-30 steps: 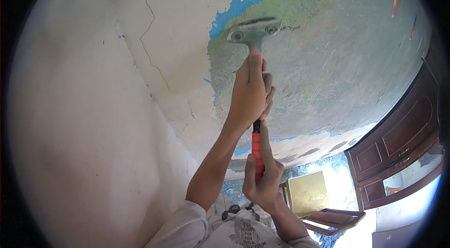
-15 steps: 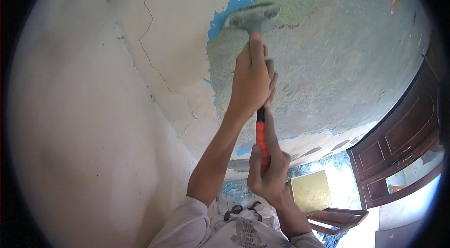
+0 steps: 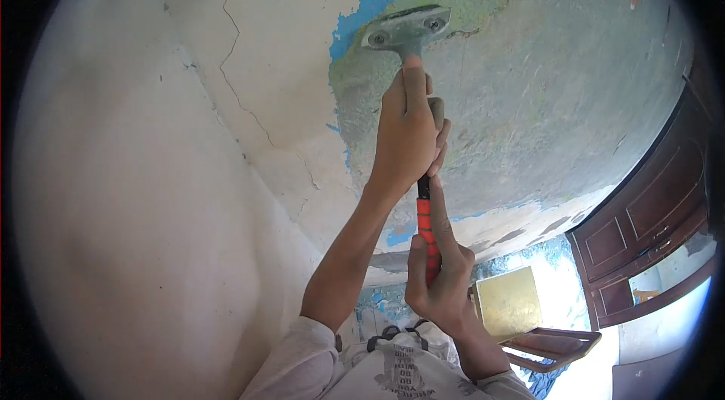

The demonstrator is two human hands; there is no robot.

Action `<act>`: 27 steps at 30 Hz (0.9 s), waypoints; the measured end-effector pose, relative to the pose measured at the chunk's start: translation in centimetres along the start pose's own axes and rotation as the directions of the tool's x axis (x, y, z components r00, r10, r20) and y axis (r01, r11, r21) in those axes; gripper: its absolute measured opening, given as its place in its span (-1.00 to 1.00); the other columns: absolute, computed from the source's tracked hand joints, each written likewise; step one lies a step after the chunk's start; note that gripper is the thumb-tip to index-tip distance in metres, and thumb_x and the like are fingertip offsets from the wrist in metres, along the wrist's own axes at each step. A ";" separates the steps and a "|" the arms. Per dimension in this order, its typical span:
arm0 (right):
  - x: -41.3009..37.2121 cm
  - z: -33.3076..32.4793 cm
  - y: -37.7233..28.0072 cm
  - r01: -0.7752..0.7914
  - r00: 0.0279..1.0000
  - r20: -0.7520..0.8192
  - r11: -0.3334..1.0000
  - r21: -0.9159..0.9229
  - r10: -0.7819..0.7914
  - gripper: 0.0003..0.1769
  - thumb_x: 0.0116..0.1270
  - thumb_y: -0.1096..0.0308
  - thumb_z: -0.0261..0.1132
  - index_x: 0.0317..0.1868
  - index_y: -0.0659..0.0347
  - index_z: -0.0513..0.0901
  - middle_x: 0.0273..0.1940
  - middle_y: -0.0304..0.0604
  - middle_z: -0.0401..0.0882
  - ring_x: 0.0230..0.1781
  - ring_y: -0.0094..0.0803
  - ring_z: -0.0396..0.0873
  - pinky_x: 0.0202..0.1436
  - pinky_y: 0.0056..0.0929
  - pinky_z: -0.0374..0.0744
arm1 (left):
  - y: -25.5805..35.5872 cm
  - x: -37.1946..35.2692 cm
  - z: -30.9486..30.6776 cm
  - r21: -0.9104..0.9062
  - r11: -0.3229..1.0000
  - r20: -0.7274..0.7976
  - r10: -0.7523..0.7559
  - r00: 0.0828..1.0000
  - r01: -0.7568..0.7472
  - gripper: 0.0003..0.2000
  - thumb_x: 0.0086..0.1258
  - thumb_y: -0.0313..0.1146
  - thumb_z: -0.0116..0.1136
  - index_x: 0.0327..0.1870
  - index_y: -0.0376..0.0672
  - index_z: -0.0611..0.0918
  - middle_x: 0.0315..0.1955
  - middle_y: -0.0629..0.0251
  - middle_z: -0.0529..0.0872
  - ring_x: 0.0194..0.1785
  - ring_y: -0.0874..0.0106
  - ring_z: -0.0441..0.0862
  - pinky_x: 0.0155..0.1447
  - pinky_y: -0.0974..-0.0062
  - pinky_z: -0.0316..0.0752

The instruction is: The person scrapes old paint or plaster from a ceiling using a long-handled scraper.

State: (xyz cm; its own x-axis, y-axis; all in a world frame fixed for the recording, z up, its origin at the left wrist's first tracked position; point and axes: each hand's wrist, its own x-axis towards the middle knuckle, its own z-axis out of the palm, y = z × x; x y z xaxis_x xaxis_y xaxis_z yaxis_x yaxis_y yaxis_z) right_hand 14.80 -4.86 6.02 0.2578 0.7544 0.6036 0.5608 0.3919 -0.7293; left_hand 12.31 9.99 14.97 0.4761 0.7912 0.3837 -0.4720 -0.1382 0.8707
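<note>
A long-handled wall scraper (image 3: 408,28) with a wide metal head and two screws lies against the wall (image 3: 513,90), at the border of blue paint, green patches and bare grey plaster. My left hand (image 3: 410,124) is wrapped around the shaft just below the head, its thumb pointing up along the neck. Lower down, my right hand (image 3: 442,279) grips the red handle (image 3: 425,219), the index finger stretched along the black shaft. Part of the shaft is hidden behind my left hand.
Cream paint (image 3: 291,60) with a long crack covers the wall to the left. A dark wooden cabinet (image 3: 642,211) stands at the right. Below it are a yellowish board (image 3: 510,302) and a wooden-framed chair or stool (image 3: 555,347) on the floor.
The scraper head was blurred by motion and now appears sharp, in nearly the same place. Both hands keep their hold; my right hand sits slightly farther right in view.
</note>
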 end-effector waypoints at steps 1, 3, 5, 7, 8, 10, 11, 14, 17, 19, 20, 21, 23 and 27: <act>-0.5 0.2 0.5 0.012 1.000 -0.007 1.000 0.003 -0.012 -0.27 0.42 0.61 0.01 0.60 0.56 0.12 0.00 0.43 0.70 -0.58 -0.49 0.62 -0.50 -0.46 0.52 | -0.8 -0.3 -0.2 0.003 1.000 -0.003 -0.006 1.000 0.006 -0.51 0.71 0.20 -0.29 -0.24 -0.07 0.34 -0.77 0.54 0.15 -0.83 0.64 0.09 -0.83 0.58 0.02; -0.3 0.2 0.8 0.027 1.000 -0.016 1.000 0.008 -0.027 -0.26 0.41 0.62 0.02 0.59 0.57 0.12 -0.13 0.36 0.74 -0.59 -0.49 0.61 -0.51 -0.46 0.52 | -1.0 0.0 -0.3 -0.002 1.000 0.002 0.011 1.000 -0.011 -0.50 0.70 0.22 -0.27 -0.23 -0.07 0.34 -0.77 0.54 0.14 -0.83 0.65 0.09 -0.83 0.58 0.01; 0.2 -0.1 0.3 0.007 1.000 -0.015 1.000 0.015 -0.006 -0.26 0.40 0.62 0.03 0.59 0.57 0.12 -0.24 0.30 0.75 -0.60 -0.49 0.61 -0.51 -0.45 0.52 | -0.7 0.4 -0.2 -0.020 0.999 0.012 0.034 0.999 -0.033 -0.50 0.69 0.24 -0.26 -0.23 -0.07 0.34 -0.77 0.55 0.14 -0.83 0.65 0.09 -0.83 0.59 0.00; 0.3 -0.5 -0.4 -0.008 1.000 0.003 1.000 -0.014 0.008 -0.25 0.40 0.62 0.04 0.59 0.56 0.13 -0.28 0.27 0.75 -0.61 -0.49 0.61 -0.52 -0.45 0.52 | 0.3 0.5 0.1 -0.041 0.999 0.018 0.001 1.000 0.000 -0.49 0.68 0.26 -0.24 -0.23 -0.06 0.33 -0.77 0.55 0.13 -0.82 0.65 0.09 -0.83 0.59 0.00; 0.4 -0.8 -0.6 -0.008 1.000 0.017 1.000 -0.029 0.009 -0.25 0.39 0.62 0.04 0.60 0.56 0.13 -0.30 0.26 0.74 -0.62 -0.49 0.60 -0.52 -0.45 0.52 | 0.8 0.5 0.3 -0.053 0.999 0.016 -0.009 1.000 0.010 -0.48 0.68 0.27 -0.24 -0.23 -0.06 0.33 -0.77 0.55 0.13 -0.82 0.65 0.09 -0.83 0.60 -0.01; 0.1 -0.6 0.0 -0.005 1.000 0.010 0.999 -0.038 0.006 -0.25 0.38 0.63 0.04 0.60 0.55 0.14 -0.34 0.21 0.73 -0.62 -0.52 0.58 -0.52 -0.46 0.50 | -0.3 0.2 0.0 -0.047 0.999 0.000 -0.001 1.000 0.001 -0.49 0.68 0.27 -0.24 -0.23 -0.06 0.33 -0.77 0.55 0.13 -0.82 0.66 0.09 -0.82 0.61 -0.01; -0.1 -0.4 0.3 -0.002 1.000 0.000 0.999 -0.041 0.002 -0.24 0.38 0.63 0.05 0.60 0.54 0.14 -0.35 0.19 0.72 -0.62 -0.53 0.58 -0.53 -0.47 0.49 | -0.6 0.0 -0.1 -0.041 0.999 -0.001 0.005 1.000 -0.005 -0.49 0.68 0.27 -0.24 -0.22 -0.06 0.34 -0.76 0.56 0.14 -0.82 0.67 0.09 -0.82 0.61 -0.01; -0.6 -0.1 0.7 0.040 0.999 -0.010 0.996 -0.076 -0.041 -0.23 0.36 0.64 0.06 0.60 0.53 0.16 -0.43 0.10 0.70 -0.64 -0.53 0.57 -0.53 -0.48 0.49 | -0.3 -0.6 0.0 -0.043 0.999 -0.001 -0.018 1.000 0.018 -0.48 0.68 0.27 -0.25 -0.22 -0.06 0.34 -0.76 0.56 0.15 -0.82 0.67 0.08 -0.82 0.62 -0.02; 0.5 -0.7 -0.8 0.026 1.000 -0.013 0.999 -0.022 -0.026 -0.23 0.34 0.65 0.07 0.60 0.53 0.17 -0.47 0.05 0.68 -0.64 -0.52 0.57 -0.53 -0.48 0.49 | 0.7 0.2 0.3 -0.086 0.996 -0.001 -0.028 1.000 0.027 -0.49 0.68 0.27 -0.26 -0.23 -0.05 0.33 -0.76 0.56 0.15 -0.82 0.67 0.06 -0.82 0.61 -0.02; 0.5 -0.7 -0.2 0.023 1.000 -0.010 0.998 -0.051 -0.024 -0.17 0.32 0.65 0.16 0.62 0.41 0.17 -0.49 0.06 0.66 -0.65 -0.33 0.62 -0.52 -0.38 0.54 | 0.4 0.3 0.3 -0.090 0.996 -0.002 -0.012 1.000 0.012 -0.49 0.69 0.26 -0.26 -0.23 -0.05 0.33 -0.76 0.56 0.15 -0.82 0.67 0.06 -0.82 0.62 -0.02; 0.2 -0.6 0.2 0.015 1.000 -0.010 0.998 -0.061 -0.016 -0.13 0.31 0.65 0.21 0.64 0.35 0.17 -0.51 0.07 0.64 -0.65 -0.23 0.65 -0.52 -0.33 0.57 | 0.1 0.1 0.2 -0.088 0.996 -0.003 -0.011 1.000 0.011 -0.50 0.69 0.26 -0.26 -0.23 -0.04 0.33 -0.76 0.56 0.16 -0.82 0.67 0.06 -0.81 0.62 -0.01; -0.3 -0.5 0.5 0.013 1.000 -0.008 0.998 -0.059 -0.013 -0.13 0.30 0.65 0.21 0.64 0.35 0.17 -0.51 0.08 0.64 -0.64 -0.22 0.65 -0.52 -0.33 0.57 | -0.4 -0.3 0.1 -0.074 0.997 -0.011 -0.022 1.000 0.021 -0.50 0.69 0.25 -0.26 -0.23 -0.04 0.33 -0.76 0.56 0.16 -0.82 0.67 0.06 -0.81 0.62 -0.01; -0.7 -0.7 1.2 0.022 1.000 -0.001 0.998 -0.060 -0.022 -0.13 0.30 0.65 0.22 0.63 0.35 0.17 -0.50 0.09 0.65 -0.64 -0.21 0.65 -0.51 -0.33 0.58 | -1.1 -0.6 0.0 -0.051 0.998 -0.026 -0.029 0.999 0.027 -0.51 0.70 0.24 -0.26 -0.23 -0.04 0.33 -0.75 0.57 0.16 -0.82 0.67 0.06 -0.81 0.63 -0.01; 0.6 -1.3 0.3 0.035 0.999 0.008 0.997 -0.075 -0.034 -0.22 0.34 0.65 0.07 0.60 0.51 0.18 -0.47 0.04 0.68 -0.64 -0.54 0.53 -0.52 -0.49 0.48 | 0.2 0.3 0.2 -0.050 0.999 -0.009 0.020 1.000 -0.021 -0.49 0.68 0.27 -0.26 -0.24 -0.03 0.33 -0.76 0.56 0.16 -0.82 0.66 0.07 -0.82 0.62 0.00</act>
State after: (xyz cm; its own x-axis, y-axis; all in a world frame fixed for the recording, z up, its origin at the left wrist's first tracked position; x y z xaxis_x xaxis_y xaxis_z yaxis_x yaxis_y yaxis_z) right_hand 16.12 -4.92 6.60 0.2317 0.7449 0.6256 0.6270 0.3774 -0.6815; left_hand 12.55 10.05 15.30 0.4596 0.7938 0.3983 -0.5180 -0.1247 0.8462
